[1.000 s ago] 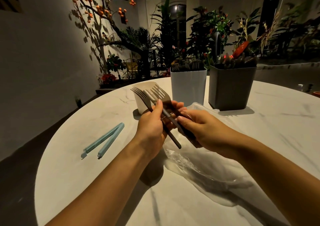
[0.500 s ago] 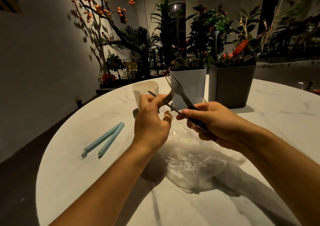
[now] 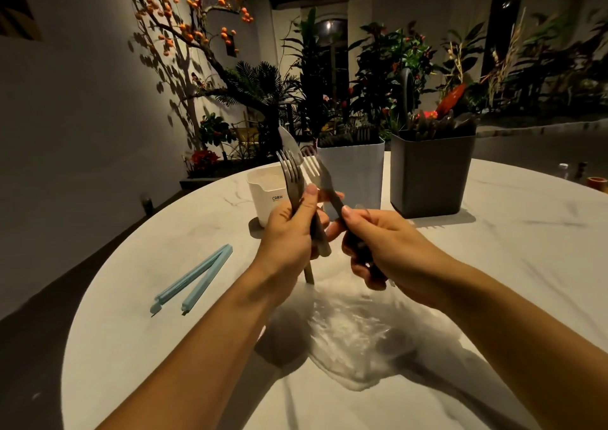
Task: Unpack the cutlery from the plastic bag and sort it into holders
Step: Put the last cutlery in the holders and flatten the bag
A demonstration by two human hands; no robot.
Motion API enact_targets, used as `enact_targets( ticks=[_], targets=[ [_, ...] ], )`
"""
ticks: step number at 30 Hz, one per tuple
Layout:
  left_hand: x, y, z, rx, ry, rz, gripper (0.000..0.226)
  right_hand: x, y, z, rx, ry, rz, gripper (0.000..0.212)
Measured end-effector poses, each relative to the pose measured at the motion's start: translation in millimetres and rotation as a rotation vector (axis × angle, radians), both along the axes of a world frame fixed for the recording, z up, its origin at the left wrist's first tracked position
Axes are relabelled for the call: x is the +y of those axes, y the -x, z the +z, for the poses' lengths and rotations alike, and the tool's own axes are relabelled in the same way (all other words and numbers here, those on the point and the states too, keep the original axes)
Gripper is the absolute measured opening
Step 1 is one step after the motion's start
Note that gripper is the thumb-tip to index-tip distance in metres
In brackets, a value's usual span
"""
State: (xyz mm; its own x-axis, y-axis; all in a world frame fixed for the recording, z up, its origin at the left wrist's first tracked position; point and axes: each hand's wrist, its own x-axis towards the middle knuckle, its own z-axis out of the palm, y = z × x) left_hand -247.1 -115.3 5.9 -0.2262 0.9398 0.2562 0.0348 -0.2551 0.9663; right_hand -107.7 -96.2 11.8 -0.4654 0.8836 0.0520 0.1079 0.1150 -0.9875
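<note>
My left hand (image 3: 289,235) grips a fork (image 3: 291,174) and a knife (image 3: 289,143) upright, tines and blade pointing up. My right hand (image 3: 385,245) grips another fork (image 3: 317,168) by its dark handle, its tines leaning left toward the first fork. Both hands hover above the crumpled clear plastic bag (image 3: 358,337) lying on the table. Behind the hands stand three holders: a small white cup (image 3: 263,192), a pale blue-grey holder (image 3: 358,169) with cutlery in it, and a dark grey holder (image 3: 431,172) with cutlery in it.
A light blue bag clip (image 3: 194,279) lies open on the round marble table (image 3: 526,232), left of my arms. Potted plants and a tree with orange fruit stand beyond the far table edge. Small items sit at the far right edge.
Both hands have lifted and tilted the cutlery upright. My left hand now holds a fork and a knife together; my right hand keeps one fork. The bag has sunk flatter.
</note>
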Motion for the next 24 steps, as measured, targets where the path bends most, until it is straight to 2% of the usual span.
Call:
enact_targets(
  ticks=[3, 8, 12, 16, 21, 24],
  targets=[
    [-3, -3, -3, -0.071, 0.017, -0.072, 0.04, -2, 4, -3, -0.037, -0.044, 0.009, 0.041],
    [-8, -5, -7, -0.143, 0.093, -0.149, 0.05, -4, 3, -8, -0.072, -0.08, 0.051, 0.044],
    [-9, -16, -9, -0.155, 0.115, -0.109, 0.044, -2, 3, -13, -0.207, -0.219, 0.05, 0.037],
    [-7, -18, -9, -0.149, 0.108, -0.034, 0.045, -4, 2, -16, -0.204, -0.249, 0.142, 0.037],
    [-4, -7, -11, -0.166, 0.105, 0.012, 0.048, 4, 1, -12, -0.158, -0.393, -0.079, 0.051],
    [-7, -9, -11, -0.163, 0.12, -0.067, 0.046, 4, 3, -8, -0.125, -0.437, -0.13, 0.059]
  ],
)
